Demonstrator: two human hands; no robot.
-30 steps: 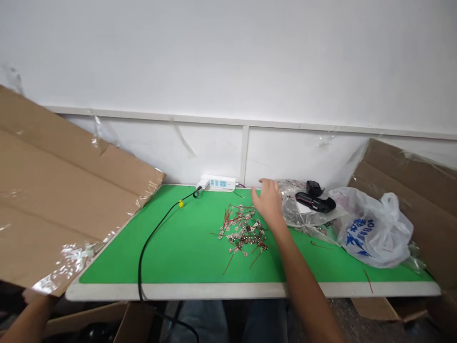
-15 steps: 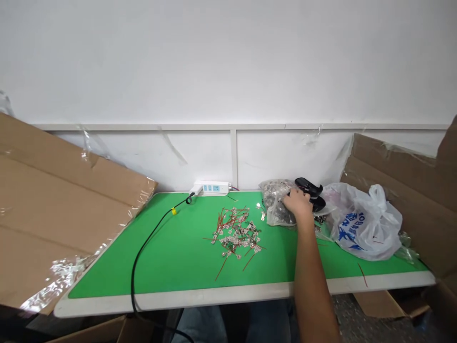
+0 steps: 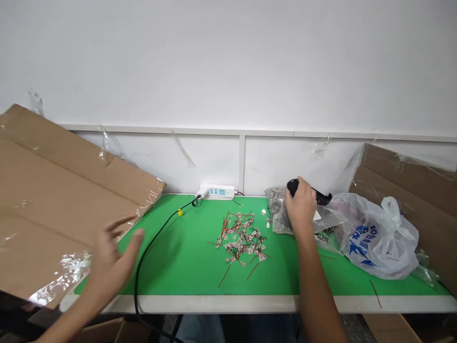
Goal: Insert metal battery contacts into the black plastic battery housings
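My right hand (image 3: 302, 207) is shut on a curved black plastic tool (image 3: 323, 198) whose middle it hides, just above a clear plastic bag of metal parts (image 3: 280, 214). Left of that hand, a loose pile of small metal terminals with red wires (image 3: 241, 240) lies on the green mat (image 3: 185, 276). My left hand (image 3: 112, 259) hovers open above the mat's near left corner, fingers apart and holding nothing. Closest to it is a black cable (image 3: 143, 271).
A white plastic bag with blue print (image 3: 374, 238) lies at the right of the mat. A white power strip (image 3: 217, 191) stands against the wall. Cardboard sheets (image 3: 60, 190) lean in on the left, and another (image 3: 403, 190) on the right.
My right hand has lifted the black tool off the clear bag. My left hand has come up over the mat from the lower left. The view has shifted slightly.
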